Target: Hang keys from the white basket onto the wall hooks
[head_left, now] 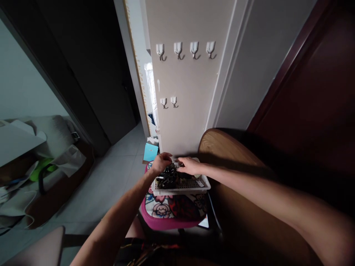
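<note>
A white perforated basket (191,185) rests on a pink-rimmed stool (172,214) with a cartoon-print seat. A heap of small dark items (168,178) fills the basket's left half. My left hand (161,162) is curled over the basket's far left edge, fingers closed on something I cannot make out. At the basket's far rim my right hand (189,165) lies palm down, fingers bent over a small pale object. The two hands nearly touch.
Several white wall hooks (185,50) hang on the beige panel ahead, two more hooks (168,102) lower. A round wooden table (238,177) stands at right. A blue card (150,152) leans at the panel's foot. Clutter and a chair sit at left on the tiled floor.
</note>
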{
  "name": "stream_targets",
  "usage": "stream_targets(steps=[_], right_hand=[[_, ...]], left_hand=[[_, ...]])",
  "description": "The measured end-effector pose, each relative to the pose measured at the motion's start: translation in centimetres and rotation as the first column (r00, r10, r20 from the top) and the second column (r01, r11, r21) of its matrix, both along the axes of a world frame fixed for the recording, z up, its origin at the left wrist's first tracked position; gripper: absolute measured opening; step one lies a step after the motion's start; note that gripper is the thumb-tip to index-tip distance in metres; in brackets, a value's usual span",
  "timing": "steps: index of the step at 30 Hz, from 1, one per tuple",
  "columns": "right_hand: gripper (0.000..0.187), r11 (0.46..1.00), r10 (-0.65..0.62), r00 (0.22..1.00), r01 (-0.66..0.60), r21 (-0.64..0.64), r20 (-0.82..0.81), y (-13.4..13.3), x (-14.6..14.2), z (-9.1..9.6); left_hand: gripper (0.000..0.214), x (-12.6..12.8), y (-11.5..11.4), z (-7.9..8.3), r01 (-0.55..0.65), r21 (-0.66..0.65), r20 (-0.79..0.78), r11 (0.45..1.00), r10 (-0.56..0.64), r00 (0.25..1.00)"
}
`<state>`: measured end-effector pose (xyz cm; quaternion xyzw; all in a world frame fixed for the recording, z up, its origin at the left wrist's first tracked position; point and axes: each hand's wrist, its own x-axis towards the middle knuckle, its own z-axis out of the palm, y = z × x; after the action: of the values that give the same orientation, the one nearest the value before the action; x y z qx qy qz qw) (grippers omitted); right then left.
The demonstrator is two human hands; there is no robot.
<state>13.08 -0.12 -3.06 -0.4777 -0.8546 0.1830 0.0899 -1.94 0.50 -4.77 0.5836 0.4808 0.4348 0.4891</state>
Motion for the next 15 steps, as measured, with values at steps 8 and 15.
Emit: stream_targets(steps=[8,15], right_hand=[[0.016,0.983,-0.134,0.96,0.097,-0.155,-0.247,0.2,-0.5,0.5],[0.011,0.828,-0.359,0.744,-0.025,-0.561,-0.564,0.2,-0.8,0.5]], left_hand=[[0.027,0.6,-0.7,2.1,0.134,-0.142,0.389,0.981,-0.069,0.919],[0.025,0.1,-0.9,2.2,0.137,-0.171,0.49,0.976,-0.036,0.871]])
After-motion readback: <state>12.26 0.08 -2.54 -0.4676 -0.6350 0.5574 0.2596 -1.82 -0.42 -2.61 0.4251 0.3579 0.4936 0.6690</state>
